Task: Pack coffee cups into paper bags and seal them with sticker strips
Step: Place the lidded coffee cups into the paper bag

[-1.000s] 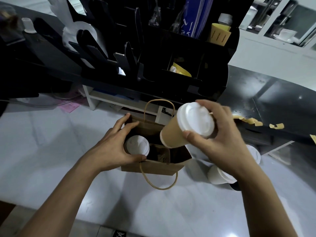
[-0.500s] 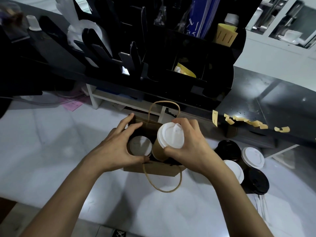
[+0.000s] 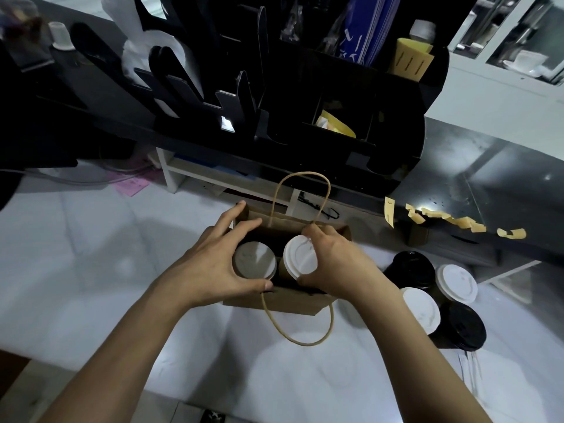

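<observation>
A brown paper bag point(image 3: 290, 302) with twine handles stands open on the white counter. Inside, on the left, sits a cup with a white lid point(image 3: 254, 264). My left hand point(image 3: 213, 264) spreads over the bag's left rim, thumb on the near edge and fingers on the far edge beside that cup. My right hand point(image 3: 338, 264) grips a second brown cup by its white lid point(image 3: 300, 258) and holds it tilted, partly down in the bag's right half. Yellow sticker strips point(image 3: 445, 221) hang along the edge of the dark shelf at the right.
Several lidded cups point(image 3: 439, 297), black and white lids, stand to the right of the bag. A black organizer rack point(image 3: 274, 96) with sleeves and papers rises just behind the bag. A pink slip point(image 3: 132, 187) lies at the left.
My right hand has carried the second cup from above the bag down into its right half. My left hand has stayed on the bag's left rim.
</observation>
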Demonstrator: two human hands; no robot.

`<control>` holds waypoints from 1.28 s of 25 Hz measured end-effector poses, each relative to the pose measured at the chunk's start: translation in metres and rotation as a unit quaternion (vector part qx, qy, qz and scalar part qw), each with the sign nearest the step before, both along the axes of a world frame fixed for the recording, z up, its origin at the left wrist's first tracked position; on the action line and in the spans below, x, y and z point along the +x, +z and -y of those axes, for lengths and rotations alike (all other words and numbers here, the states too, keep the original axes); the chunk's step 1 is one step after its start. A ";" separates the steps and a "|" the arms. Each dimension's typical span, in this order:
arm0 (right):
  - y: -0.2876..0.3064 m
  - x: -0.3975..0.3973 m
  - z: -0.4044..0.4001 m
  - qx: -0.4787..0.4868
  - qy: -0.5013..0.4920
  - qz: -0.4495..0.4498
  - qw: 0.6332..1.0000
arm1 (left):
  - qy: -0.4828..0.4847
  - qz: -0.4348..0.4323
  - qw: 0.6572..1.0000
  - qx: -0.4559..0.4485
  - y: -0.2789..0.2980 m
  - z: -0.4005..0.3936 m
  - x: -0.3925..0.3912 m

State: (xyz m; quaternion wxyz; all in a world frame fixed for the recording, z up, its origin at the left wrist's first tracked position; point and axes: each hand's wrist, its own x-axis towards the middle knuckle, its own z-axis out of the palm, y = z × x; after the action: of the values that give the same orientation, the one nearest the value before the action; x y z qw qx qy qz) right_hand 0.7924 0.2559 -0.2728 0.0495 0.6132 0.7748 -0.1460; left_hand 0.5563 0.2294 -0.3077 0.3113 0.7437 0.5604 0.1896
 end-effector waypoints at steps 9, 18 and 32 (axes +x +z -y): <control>-0.012 -0.004 -0.007 -0.005 0.018 0.055 0.998 | -0.004 -0.009 1.000 -0.003 0.001 0.003 -0.001; -0.010 -0.004 -0.007 -0.007 0.020 0.078 0.997 | -0.001 -0.013 1.000 -0.007 0.003 0.006 0.000; -0.029 -0.009 -0.005 -0.033 0.030 0.109 0.993 | 0.001 -0.009 1.000 -0.010 0.005 0.009 -0.001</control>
State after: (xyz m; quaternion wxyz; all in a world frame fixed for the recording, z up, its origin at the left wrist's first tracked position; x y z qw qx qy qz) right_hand 0.7833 0.2607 -0.3014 0.1581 0.5999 0.7775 -0.1029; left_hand 0.5551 0.2203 -0.3031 0.3131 0.7421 0.5655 0.1774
